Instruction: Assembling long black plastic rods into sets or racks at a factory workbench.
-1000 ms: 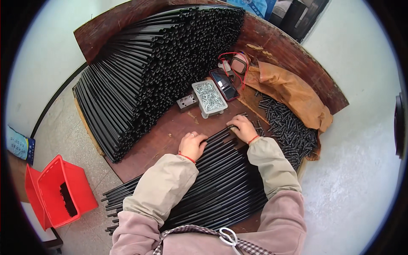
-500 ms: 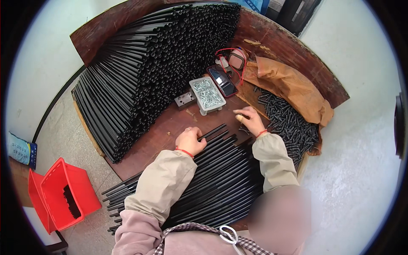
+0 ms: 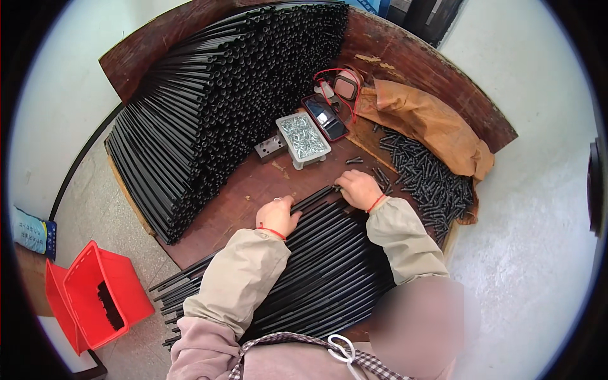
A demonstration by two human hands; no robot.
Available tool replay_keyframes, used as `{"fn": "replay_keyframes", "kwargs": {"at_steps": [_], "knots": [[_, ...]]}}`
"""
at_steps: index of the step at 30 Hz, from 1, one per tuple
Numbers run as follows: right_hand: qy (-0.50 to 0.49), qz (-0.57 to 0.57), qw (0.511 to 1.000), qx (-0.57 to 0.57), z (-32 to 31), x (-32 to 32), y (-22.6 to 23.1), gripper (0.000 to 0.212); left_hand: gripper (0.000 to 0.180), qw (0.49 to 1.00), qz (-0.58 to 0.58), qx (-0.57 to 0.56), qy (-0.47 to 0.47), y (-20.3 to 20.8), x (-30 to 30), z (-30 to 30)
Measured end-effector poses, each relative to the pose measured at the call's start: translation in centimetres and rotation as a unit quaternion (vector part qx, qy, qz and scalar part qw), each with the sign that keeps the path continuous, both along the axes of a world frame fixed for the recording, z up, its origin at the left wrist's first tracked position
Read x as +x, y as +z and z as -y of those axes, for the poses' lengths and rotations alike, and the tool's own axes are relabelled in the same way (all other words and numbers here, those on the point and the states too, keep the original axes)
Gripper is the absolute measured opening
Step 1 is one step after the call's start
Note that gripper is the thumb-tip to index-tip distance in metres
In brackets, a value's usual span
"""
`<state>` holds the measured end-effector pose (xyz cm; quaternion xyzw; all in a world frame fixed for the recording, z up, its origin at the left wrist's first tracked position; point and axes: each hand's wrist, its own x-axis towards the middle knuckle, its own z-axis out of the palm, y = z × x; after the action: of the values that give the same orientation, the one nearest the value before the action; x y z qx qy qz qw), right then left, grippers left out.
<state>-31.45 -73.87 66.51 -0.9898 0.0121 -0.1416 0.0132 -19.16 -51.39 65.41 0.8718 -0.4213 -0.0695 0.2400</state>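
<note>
In front of me lies a spread row of thin black tubes (image 3: 316,266), side by side and slanting up to the right. My left hand (image 3: 277,215) is closed round one black tube (image 3: 313,200) near its upper right end, at the far side of the row. At that end, the fingers of my right hand (image 3: 359,189) are pinched together. What they hold is hidden, or too small to make out. Several short dark ribbed plugs (image 3: 382,177) lie loose beside my right hand, and one more plug (image 3: 354,161) lies just beyond it.
A large stack of black tubes (image 3: 209,120) fills the far left. A white tray (image 3: 325,152) of small metal pieces stands by a drilled metal block (image 3: 270,147) and a phone (image 3: 326,118). Brown cloth (image 3: 437,126) borders a heap of plugs (image 3: 437,183). A red bin (image 3: 130,278) stands lower left.
My right hand has moved left and nearer, from beside the loose plugs to the tube's end, and its fingers have closed there. My left hand has stayed almost in place.
</note>
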Motion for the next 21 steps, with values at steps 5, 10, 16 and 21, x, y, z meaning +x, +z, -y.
{"fn": "replay_keyframes", "kwargs": {"at_steps": [5, 10, 16, 21], "knots": [[0.044, 0.026, 0.998, -0.049, 0.3, 0.5, -0.2, 0.017, 0.022, 1.0, 0.002, -0.002, -0.001, -0.1, 0.1, 0.0], [0.082, 0.048, 0.993, 0.074, 1.2, 1.1, -0.5, 0.021, 0.024, 1.0, -0.004, -0.009, 0.0, -0.2, 0.4, 0.0], [-0.04, -0.06, 0.885, 0.459, 0.5, 2.1, -1.0, 0.027, 0.024, 0.999, -0.041, 0.028, 0.009, 0.2, 0.9, 0.3], [-0.08, 0.09, 0.584, 0.803, -0.9, 1.9, 0.1, 0.021, 0.023, 0.999, -0.031, 0.013, 0.01, -0.3, 1.6, 0.2]]}}
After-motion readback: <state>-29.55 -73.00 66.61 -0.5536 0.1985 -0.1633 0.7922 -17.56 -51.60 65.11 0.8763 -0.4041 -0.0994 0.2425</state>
